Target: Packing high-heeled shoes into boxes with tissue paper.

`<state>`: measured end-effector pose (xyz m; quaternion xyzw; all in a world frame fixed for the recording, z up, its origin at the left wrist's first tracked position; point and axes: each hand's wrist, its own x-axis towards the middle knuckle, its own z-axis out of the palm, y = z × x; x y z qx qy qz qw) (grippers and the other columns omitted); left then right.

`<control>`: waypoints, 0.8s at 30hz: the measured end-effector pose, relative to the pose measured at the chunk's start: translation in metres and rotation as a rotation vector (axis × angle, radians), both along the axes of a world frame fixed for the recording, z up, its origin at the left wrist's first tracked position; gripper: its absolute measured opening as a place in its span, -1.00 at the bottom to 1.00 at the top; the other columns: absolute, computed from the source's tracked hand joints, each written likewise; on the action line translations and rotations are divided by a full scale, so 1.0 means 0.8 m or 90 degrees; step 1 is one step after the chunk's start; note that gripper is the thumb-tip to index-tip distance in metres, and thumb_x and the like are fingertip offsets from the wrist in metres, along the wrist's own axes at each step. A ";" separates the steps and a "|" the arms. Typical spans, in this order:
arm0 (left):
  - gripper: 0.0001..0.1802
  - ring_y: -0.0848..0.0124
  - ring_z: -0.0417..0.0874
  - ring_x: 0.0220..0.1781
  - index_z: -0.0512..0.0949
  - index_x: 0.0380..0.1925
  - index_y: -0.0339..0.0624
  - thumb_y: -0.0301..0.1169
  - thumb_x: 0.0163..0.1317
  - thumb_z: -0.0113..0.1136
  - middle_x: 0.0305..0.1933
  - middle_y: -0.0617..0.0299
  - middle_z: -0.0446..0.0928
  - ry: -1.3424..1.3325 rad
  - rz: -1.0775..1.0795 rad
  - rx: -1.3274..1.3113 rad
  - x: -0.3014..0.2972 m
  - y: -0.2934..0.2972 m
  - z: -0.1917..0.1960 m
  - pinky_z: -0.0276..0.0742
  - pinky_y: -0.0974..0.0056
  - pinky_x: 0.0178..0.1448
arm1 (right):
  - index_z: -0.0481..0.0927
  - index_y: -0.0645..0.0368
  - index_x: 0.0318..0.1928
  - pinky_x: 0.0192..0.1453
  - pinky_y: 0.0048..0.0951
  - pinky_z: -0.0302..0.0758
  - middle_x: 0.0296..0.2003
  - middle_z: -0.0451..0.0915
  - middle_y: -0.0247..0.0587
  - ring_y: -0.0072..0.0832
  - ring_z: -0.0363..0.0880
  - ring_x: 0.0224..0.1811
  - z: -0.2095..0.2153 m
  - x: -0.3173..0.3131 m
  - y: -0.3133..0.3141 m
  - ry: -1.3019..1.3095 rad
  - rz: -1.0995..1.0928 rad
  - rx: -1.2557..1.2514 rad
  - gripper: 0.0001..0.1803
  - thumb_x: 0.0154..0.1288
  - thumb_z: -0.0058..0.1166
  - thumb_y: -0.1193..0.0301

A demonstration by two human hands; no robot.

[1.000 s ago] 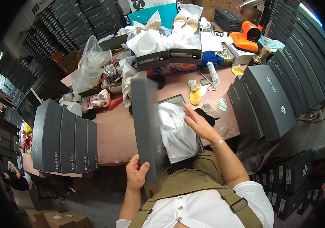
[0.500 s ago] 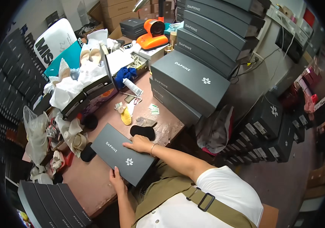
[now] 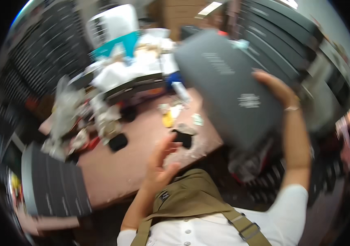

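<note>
A dark grey shoebox (image 3: 232,92) with a pale printed mark is up off the table at the right, tilted and blurred by motion. My right hand (image 3: 275,86) grips its right edge, with the thumb on the lid and the other fingers hidden. Over the table's near edge, my left hand (image 3: 161,164) is raised, its fingers apart and nothing in it. Just beyond that hand lies a black pad (image 3: 185,140) on the pink tabletop (image 3: 136,162).
Tall dark shoebox stacks (image 3: 281,41) stand behind the held box, and another stack (image 3: 56,184) is at the near left. An open shoebox with white tissue (image 3: 119,80) sits at the back. Plastic bags (image 3: 66,104) and a yellow item (image 3: 167,120) lie on the table.
The shoebox has left the table, lifted to the right in my right hand. My left hand has let go of it and come up open. The view has shifted left.
</note>
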<state>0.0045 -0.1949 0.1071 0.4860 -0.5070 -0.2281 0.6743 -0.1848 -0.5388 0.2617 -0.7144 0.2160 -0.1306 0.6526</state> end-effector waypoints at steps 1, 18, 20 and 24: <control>-0.27 0.27 0.44 0.22 0.19 0.35 -0.25 -0.23 0.24 0.20 0.38 0.02 0.23 -0.039 0.025 0.003 0.003 0.018 0.012 0.37 0.14 0.28 | 0.36 0.31 0.26 0.25 -0.57 0.31 0.10 0.50 -0.21 -0.55 0.40 0.15 0.002 -0.035 -0.064 0.025 -0.067 -0.306 -0.44 0.40 -0.08 0.19; -0.62 0.45 0.56 -0.10 0.57 -0.09 -0.22 -0.24 0.16 0.28 -0.15 0.25 0.58 0.226 0.954 0.079 0.230 0.692 0.067 0.43 0.35 0.02 | 0.10 0.08 0.41 0.28 -0.19 0.36 0.29 0.24 0.22 -0.07 0.34 0.28 -0.129 0.281 0.374 0.049 0.645 -0.289 -0.29 0.35 0.06 0.19; -0.63 0.42 0.57 -0.09 0.56 -0.11 -0.10 -0.17 0.13 0.27 -0.19 0.32 0.58 0.329 0.811 0.014 0.207 0.611 0.064 0.44 0.28 0.04 | -0.03 0.02 0.46 0.33 -0.15 0.29 0.40 0.07 0.12 -0.13 0.22 0.37 -0.175 0.346 0.424 -0.043 0.675 -0.009 -0.22 0.40 -0.09 -0.02; -0.61 0.47 0.54 -0.12 0.59 -0.16 -0.12 -0.08 0.14 0.22 -0.20 0.35 0.57 0.352 0.829 0.055 0.160 0.478 0.074 0.40 0.31 -0.03 | -0.03 -0.14 0.46 0.33 0.11 0.20 0.40 0.08 -0.08 -0.10 0.16 0.38 -0.176 0.461 0.546 0.050 0.669 0.403 -0.12 0.29 -0.21 -0.30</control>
